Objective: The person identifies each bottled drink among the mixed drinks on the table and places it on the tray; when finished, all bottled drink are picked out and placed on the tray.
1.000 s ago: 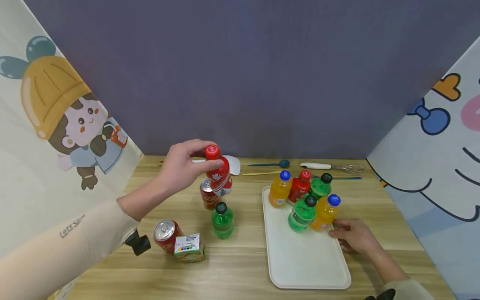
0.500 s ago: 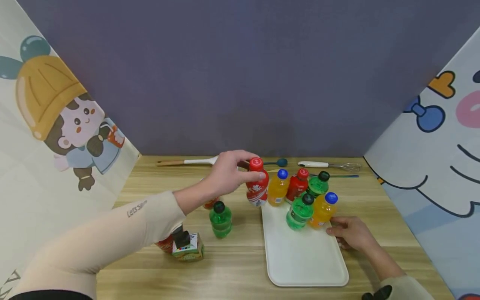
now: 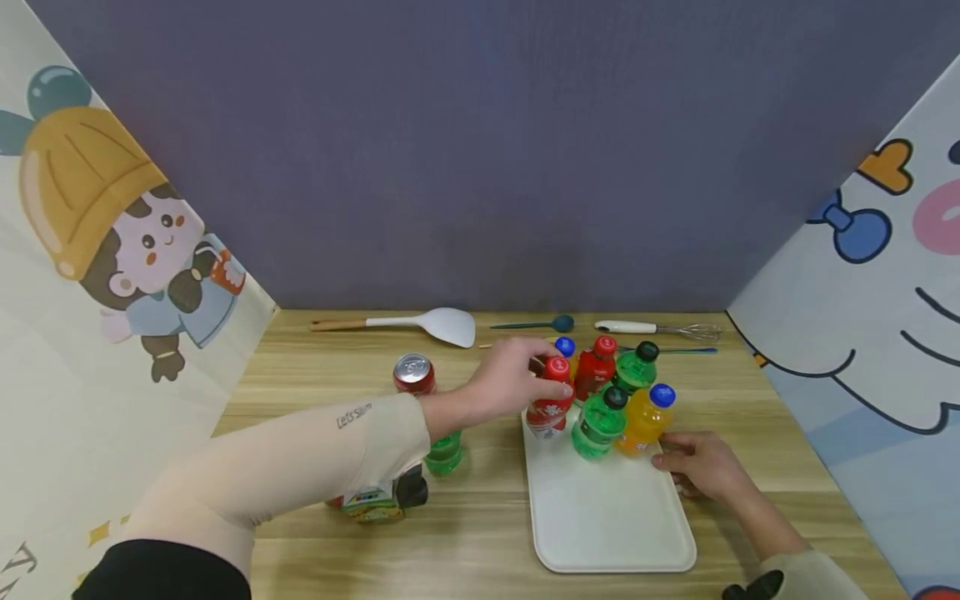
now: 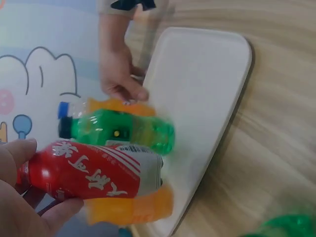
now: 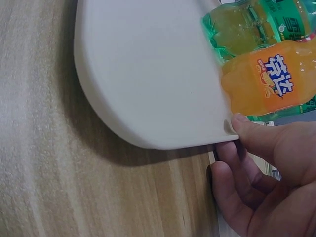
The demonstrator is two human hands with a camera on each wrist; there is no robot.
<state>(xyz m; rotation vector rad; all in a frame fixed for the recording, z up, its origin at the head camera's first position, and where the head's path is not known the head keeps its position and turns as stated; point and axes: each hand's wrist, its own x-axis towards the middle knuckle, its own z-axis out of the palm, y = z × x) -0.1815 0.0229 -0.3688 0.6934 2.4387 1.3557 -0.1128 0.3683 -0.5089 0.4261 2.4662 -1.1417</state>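
Note:
My left hand (image 3: 517,379) grips a small red drink bottle (image 3: 549,412) near its cap, at the tray's left rim. The left wrist view shows white lettering on this bottle; whether its base touches the tray I cannot tell. On the white tray (image 3: 611,529) stand a red bottle (image 3: 595,372), a green bottle (image 3: 597,429) with another green bottle (image 3: 636,369) behind, and an orange drink bottle (image 3: 645,421). A second orange bottle (image 4: 133,207) is mostly hidden behind the held one. My right hand (image 3: 705,467) pinches the tray's right rim between thumb and fingers.
Left of the tray are a red can (image 3: 414,375), a green bottle (image 3: 445,457) and a small carton (image 3: 375,506), partly covered by the left arm. A spatula (image 3: 446,325), a dark spoon (image 3: 561,323) and a whisk (image 3: 697,332) lie along the back wall.
My left hand has carried the red bottle rightward and down, from above the can at left to the tray's left rim. The right hand stays on the rim.

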